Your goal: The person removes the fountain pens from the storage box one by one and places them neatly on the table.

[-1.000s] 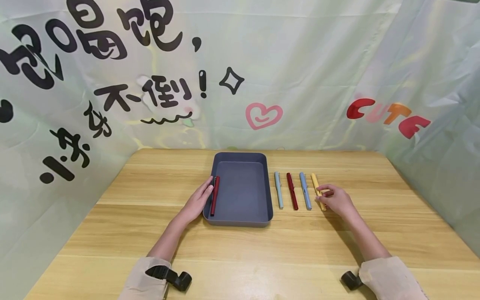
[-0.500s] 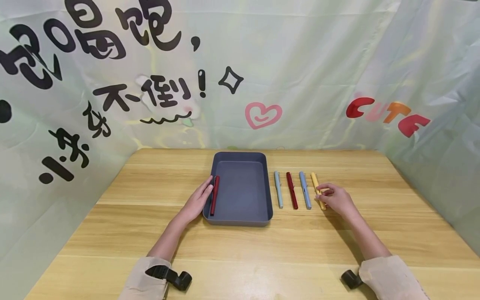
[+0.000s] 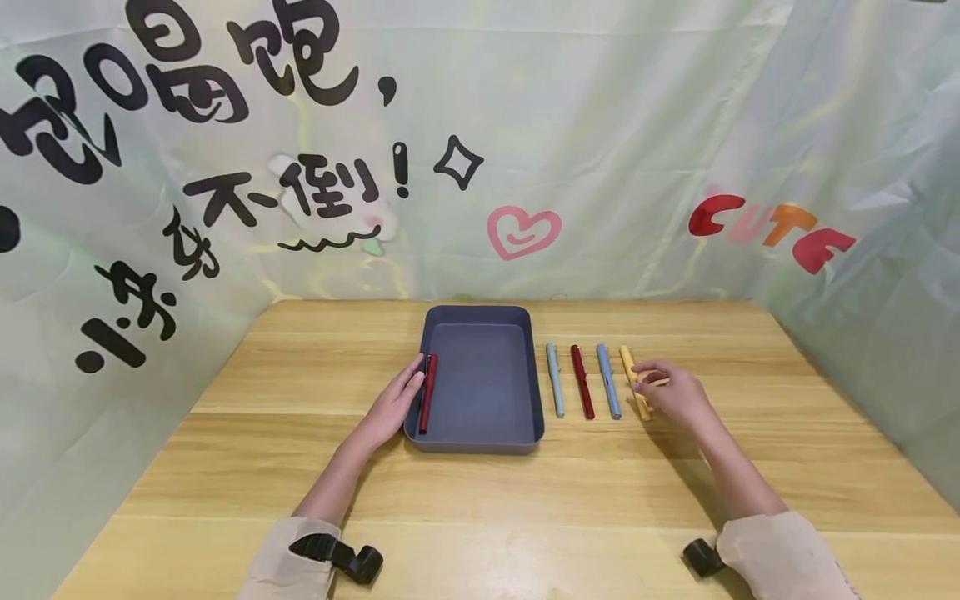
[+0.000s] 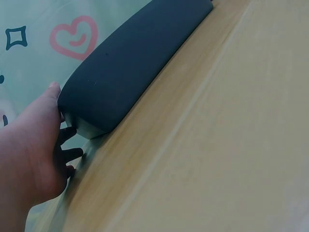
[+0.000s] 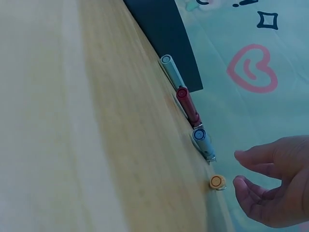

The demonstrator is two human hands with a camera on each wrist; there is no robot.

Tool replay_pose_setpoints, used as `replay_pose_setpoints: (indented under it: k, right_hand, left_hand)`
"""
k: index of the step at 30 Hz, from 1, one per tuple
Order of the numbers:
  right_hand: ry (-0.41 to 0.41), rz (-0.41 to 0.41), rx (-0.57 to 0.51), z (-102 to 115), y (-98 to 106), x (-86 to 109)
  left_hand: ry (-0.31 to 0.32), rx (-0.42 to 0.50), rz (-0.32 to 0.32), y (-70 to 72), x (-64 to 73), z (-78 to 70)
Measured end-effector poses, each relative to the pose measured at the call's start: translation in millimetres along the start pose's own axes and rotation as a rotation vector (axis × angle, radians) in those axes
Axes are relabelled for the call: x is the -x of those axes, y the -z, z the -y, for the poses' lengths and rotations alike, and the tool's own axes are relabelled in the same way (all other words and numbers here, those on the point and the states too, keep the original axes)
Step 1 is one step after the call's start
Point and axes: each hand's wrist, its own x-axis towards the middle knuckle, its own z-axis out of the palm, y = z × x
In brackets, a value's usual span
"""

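A dark grey-blue rectangular tray point(image 3: 480, 443) stands on the table, with a red pen point(image 3: 428, 393) along its left inner side. My left hand point(image 3: 393, 407) lies with extended fingers against the tray's left wall. To the tray's right, a row of pens lies on the wood: pale blue-green pen point(image 3: 555, 380), dark red pen point(image 3: 582, 382), blue pen point(image 3: 608, 381) and yellow pen point(image 3: 628, 362). My right hand point(image 3: 678, 396) hovers at the yellow pen. In the right wrist view its thumb and fingers are spread apart, with nothing between them, beside the yellow pen's end point(image 5: 217, 182).
A light wooden table point(image 3: 480, 533) carries everything. Behind and at both sides hangs a pale green curtain point(image 3: 600, 125) with black lettering and a pink heart point(image 3: 524, 232). Black wrist cameras sit at both cuffs, the left camera point(image 3: 367, 564) and right camera point(image 3: 702, 557).
My right hand's fingers have let go of the yellow pen and spread slightly, lifting a little. The pen stays at the row's right end. My left hand keeps its place at the tray.
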Motion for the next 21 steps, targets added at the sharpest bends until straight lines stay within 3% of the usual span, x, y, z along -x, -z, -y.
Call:
replay_pose_setpoints:
  k: [12, 21]
  right_hand:
    - [0.139, -0.024, 0.074, 27.4, -4.8, 4.2]
    - [0.171, 0.002, 0.057, 45.2, -20.2, 1.3]
  left_hand:
    - [0.005, 0.006, -0.009, -0.6, 0.4, -0.1]
    - [-0.006, -0.002, -0.018, -0.8, -1.0, 1.6]
